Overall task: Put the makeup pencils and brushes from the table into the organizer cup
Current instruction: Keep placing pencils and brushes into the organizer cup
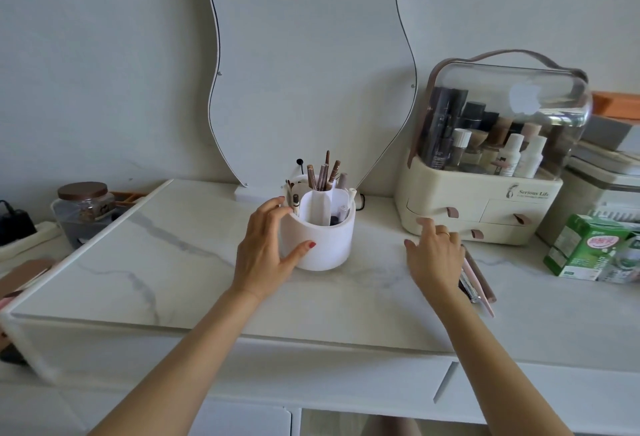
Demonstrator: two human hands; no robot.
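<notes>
A white round organizer cup (pixel 329 245) stands mid-table with several brown pencils (pixel 323 174) upright in its compartments. My left hand (pixel 266 248) wraps around the cup's left side, thumb on its front wall and fingers at the rim. To the right, my right hand (pixel 434 255) hovers with fingers spread, holding nothing, just left of a small pile of makeup pencils and brushes (pixel 479 279) lying on the table. Part of that pile is hidden under the hand.
A wavy mirror (pixel 311 65) leans on the wall behind the cup. A cream cosmetics case (pixel 485 200) with a clear lid stands at the right, a green carton (pixel 588 245) beside it. A lidded glass jar (pixel 83 207) sits at the left, beyond the marble table's (pixel 173 262) edge.
</notes>
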